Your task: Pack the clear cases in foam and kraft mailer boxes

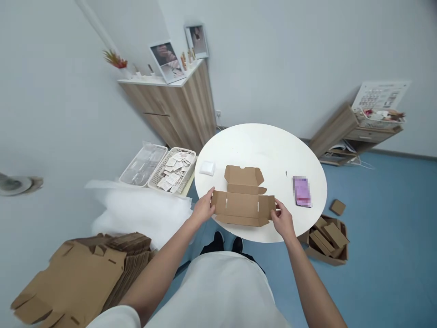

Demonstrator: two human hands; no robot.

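Observation:
An unfolded brown cardboard box [242,203] lies on the round white table [259,141], its lid panel spread toward the far side and its flaps partly creased. My left hand [204,207] grips the left side flap between thumb and fingers. On the opposite side, my right hand [282,220] pinches the right flap. A small white packet [207,168] rests at the table's left. Farther right lies a purple phone-sized object [302,191], blurred out, with a tiny dark item [286,173] near it.
Stacked flat cardboard [85,273] and white foam wrap [139,209] are at my left. Beyond them stand a basket of white packets [191,157] and a bin of clear bags [124,175]. A carton of folded boxes [336,261] sits on the floor at right. Cabinets [194,105] line the wall.

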